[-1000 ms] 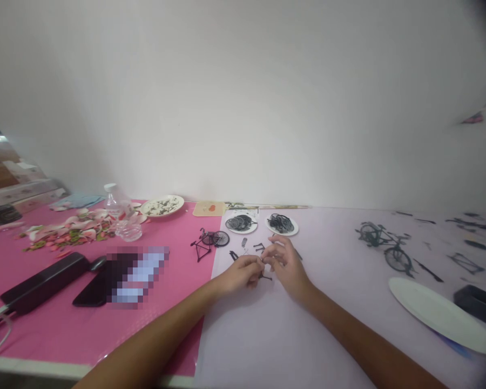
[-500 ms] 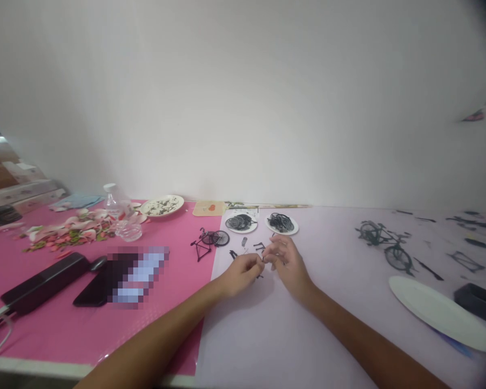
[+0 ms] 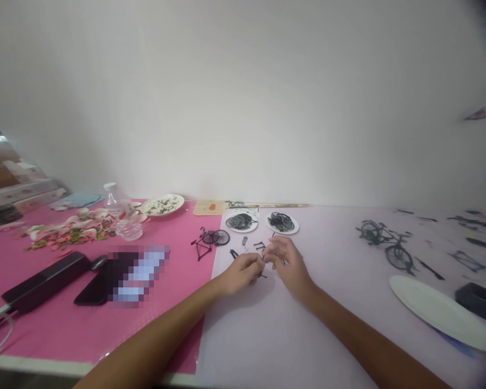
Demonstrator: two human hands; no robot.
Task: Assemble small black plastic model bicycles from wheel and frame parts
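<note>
My left hand (image 3: 245, 272) is closed in a pinch on a small black part (image 3: 262, 275), whose end sticks out below the fingers. My right hand (image 3: 284, 261) meets it fingertip to fingertip, its fingers bent together around something too small to make out. Just beyond the hands lie a black bracket-like piece (image 3: 260, 246) and a small dark grid-like piece (image 3: 245, 240). Two white plates with black parts, one on the left (image 3: 230, 229) and one on the right (image 3: 295, 229), stand behind them. A partly built black model bicycle (image 3: 204, 246) lies to the left.
A finished-looking model bicycle (image 3: 384, 243), an oval white plate (image 3: 441, 313) and a black tray (image 3: 480, 302) are on the right. On the pink left side are a phone (image 3: 97, 281), a black case (image 3: 46, 281), a clear bottle (image 3: 115, 202) and pink petals (image 3: 81, 227).
The fingers of my left hand have shifted slightly, and the black part below them shows a little more. Both hands otherwise stay in the same place.
</note>
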